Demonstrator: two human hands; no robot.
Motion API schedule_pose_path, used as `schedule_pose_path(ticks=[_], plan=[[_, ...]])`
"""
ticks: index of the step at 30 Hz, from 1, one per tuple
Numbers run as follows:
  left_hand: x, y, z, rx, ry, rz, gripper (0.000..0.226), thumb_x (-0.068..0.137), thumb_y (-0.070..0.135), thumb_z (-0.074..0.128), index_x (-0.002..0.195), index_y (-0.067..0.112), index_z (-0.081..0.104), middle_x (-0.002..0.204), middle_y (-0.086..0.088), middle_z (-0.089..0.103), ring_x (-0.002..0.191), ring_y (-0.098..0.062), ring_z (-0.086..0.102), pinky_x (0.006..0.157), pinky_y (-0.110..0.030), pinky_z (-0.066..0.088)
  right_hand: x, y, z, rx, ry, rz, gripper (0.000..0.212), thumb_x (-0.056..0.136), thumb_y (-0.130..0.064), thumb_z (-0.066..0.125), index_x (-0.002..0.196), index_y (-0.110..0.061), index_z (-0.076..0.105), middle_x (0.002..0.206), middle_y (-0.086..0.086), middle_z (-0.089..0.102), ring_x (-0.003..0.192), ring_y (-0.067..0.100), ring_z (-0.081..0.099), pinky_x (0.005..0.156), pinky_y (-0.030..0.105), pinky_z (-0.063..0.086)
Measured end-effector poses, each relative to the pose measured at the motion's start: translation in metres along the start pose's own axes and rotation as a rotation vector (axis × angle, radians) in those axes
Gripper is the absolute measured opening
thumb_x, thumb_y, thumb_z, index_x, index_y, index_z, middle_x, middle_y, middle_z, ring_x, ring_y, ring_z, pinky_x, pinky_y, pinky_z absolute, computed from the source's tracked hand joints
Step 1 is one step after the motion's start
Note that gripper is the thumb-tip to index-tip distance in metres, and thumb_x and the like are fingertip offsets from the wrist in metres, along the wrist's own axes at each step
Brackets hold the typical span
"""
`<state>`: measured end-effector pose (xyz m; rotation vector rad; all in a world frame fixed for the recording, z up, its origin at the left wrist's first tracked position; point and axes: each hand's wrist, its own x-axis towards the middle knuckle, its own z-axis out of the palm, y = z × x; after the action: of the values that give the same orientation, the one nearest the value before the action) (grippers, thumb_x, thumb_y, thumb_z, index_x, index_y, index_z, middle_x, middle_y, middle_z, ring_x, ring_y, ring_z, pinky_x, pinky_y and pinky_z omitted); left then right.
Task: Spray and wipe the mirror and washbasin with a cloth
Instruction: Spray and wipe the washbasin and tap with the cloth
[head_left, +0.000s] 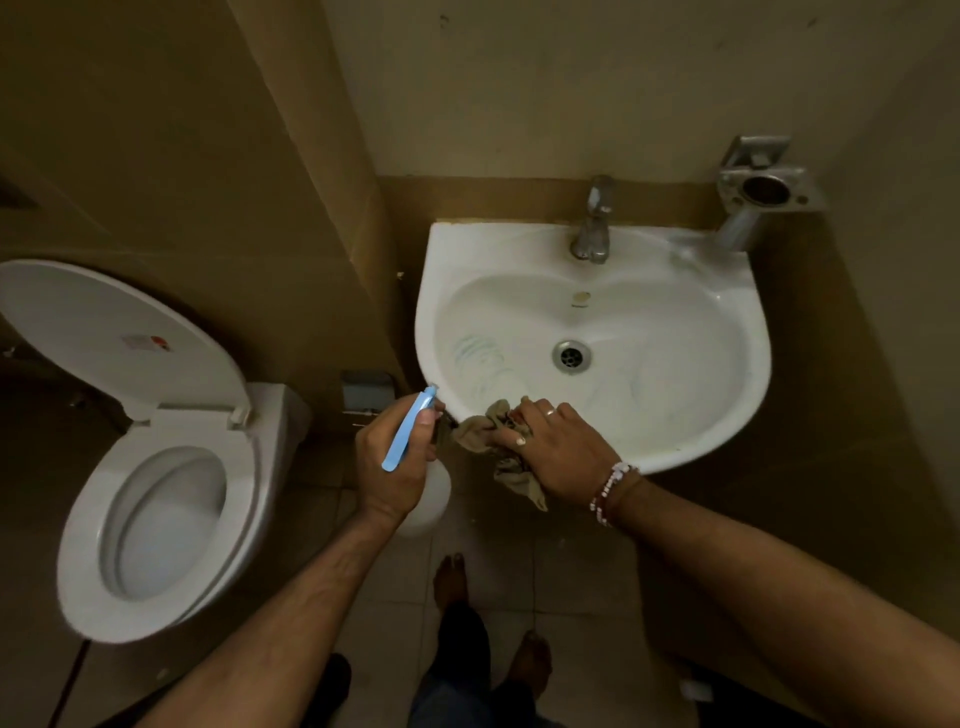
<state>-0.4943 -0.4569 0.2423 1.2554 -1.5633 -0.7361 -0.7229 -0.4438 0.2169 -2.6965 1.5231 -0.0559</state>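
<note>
A white washbasin (727, 291) is fixed to the wall, with a metal tap (594, 221) at its back and a drain (571, 356) in the middle. Foam streaks show on the bowl's left side. My right hand (558, 449) presses a crumpled beige cloth (485, 434) against the basin's front left rim. My left hand (397, 457) grips a spray bottle with a blue trigger head (410, 428) and a white body (434, 501), just left of the basin's front edge. No mirror is in view.
A white toilet (171, 519) with its lid up stands to the left. A metal wall bracket (761, 187) sticks out at the basin's back right. A small blue-grey holder (368, 392) sits low on the wall. My bare feet (452, 577) stand on the tiled floor.
</note>
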Motion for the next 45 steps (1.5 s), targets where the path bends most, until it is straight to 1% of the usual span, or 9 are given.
schedule_pose_path(ticks=[2,4,10,13,17,23,30,38,45], plan=[[-0.004,0.007,0.009,-0.007,-0.007,0.003,0.063,0.097,0.058,0.042,0.096,0.002,0.071,0.072,-0.006,0.069,0.055,-0.012,0.065,0.055,-0.019,0.055,-0.019,0.014,-0.003,-0.019,-0.009,-0.042,0.039,0.096,-0.047,0.049,0.131,-0.03,0.051,0.106,0.011,0.057,0.087,0.028,0.055,0.07,0.039,0.043],[-0.009,0.013,0.017,-0.03,-0.027,0.021,0.062,0.097,0.059,0.043,0.099,0.004,0.071,0.077,-0.007,0.07,0.057,-0.011,0.066,0.056,-0.012,0.052,-0.037,0.029,-0.008,-0.032,-0.014,-0.054,0.037,0.096,-0.045,0.044,0.129,-0.029,0.052,0.103,0.012,0.059,0.083,0.028,0.056,0.068,0.039,0.044],[-0.012,0.031,0.036,-0.091,-0.072,0.053,0.052,0.098,0.055,0.043,0.099,0.01,0.068,0.079,-0.003,0.069,0.058,-0.015,0.065,0.055,-0.013,0.053,-0.085,0.075,-0.03,-0.1,-0.061,-0.046,0.046,0.088,-0.036,0.032,0.121,-0.029,0.063,0.101,0.013,0.063,0.081,0.028,0.061,0.068,0.039,0.05],[-0.012,0.04,0.043,-0.11,-0.082,0.051,0.051,0.098,0.054,0.043,0.099,0.01,0.069,0.087,0.005,0.07,0.056,-0.016,0.065,0.053,-0.02,0.055,-0.102,0.095,-0.035,-0.12,-0.095,0.04,0.05,0.083,-0.043,0.033,0.12,-0.031,0.064,0.101,0.01,0.062,0.082,0.027,0.06,0.07,0.04,0.049],[-0.014,0.053,0.052,-0.134,-0.103,0.072,0.05,0.098,0.053,0.042,0.097,0.01,0.068,0.091,0.006,0.07,0.055,-0.015,0.064,0.054,-0.022,0.055,-0.109,0.08,-0.024,-0.122,-0.066,0.365,0.049,0.083,-0.063,0.045,0.123,-0.037,0.058,0.107,0.004,0.057,0.095,0.027,0.056,0.075,0.039,0.042],[-0.017,0.063,0.076,-0.179,-0.193,0.082,0.059,0.098,0.056,0.041,0.097,0.004,0.069,0.091,-0.006,0.072,0.055,-0.012,0.065,0.055,-0.018,0.055,-0.083,0.009,-0.006,0.118,0.117,1.134,0.043,0.076,-0.044,0.061,0.116,-0.03,0.065,0.123,0.009,0.047,0.111,0.031,0.043,0.082,0.044,0.042],[-0.005,0.079,0.098,-0.253,-0.299,0.082,0.051,0.098,0.054,0.041,0.097,0.012,0.068,0.092,0.006,0.072,0.051,-0.015,0.064,0.05,-0.025,0.055,-0.075,0.014,-0.002,0.315,0.432,1.444,0.049,0.076,-0.027,0.066,0.125,-0.033,0.058,0.125,0.01,0.042,0.108,0.034,0.044,0.081,0.047,0.048],[0.018,0.103,0.108,-0.42,-0.342,0.086,0.035,0.098,0.057,0.042,0.101,0.038,0.071,0.095,0.01,0.075,0.05,-0.021,0.065,0.047,-0.035,0.055,-0.084,0.091,-0.003,0.405,0.581,1.559,0.06,0.07,-0.015,0.067,0.128,-0.024,0.053,0.126,0.012,0.042,0.109,0.04,0.046,0.087,0.048,0.048],[0.059,0.116,0.13,-0.464,-0.387,0.146,0.033,0.099,0.056,0.04,0.107,0.042,0.069,0.091,0.001,0.074,0.051,-0.023,0.064,0.049,-0.034,0.055,-0.084,0.186,-0.009,0.314,0.296,1.436,0.063,0.082,-0.028,0.065,0.141,-0.024,0.043,0.139,0.015,0.034,0.121,0.041,0.04,0.093,0.053,0.046]])
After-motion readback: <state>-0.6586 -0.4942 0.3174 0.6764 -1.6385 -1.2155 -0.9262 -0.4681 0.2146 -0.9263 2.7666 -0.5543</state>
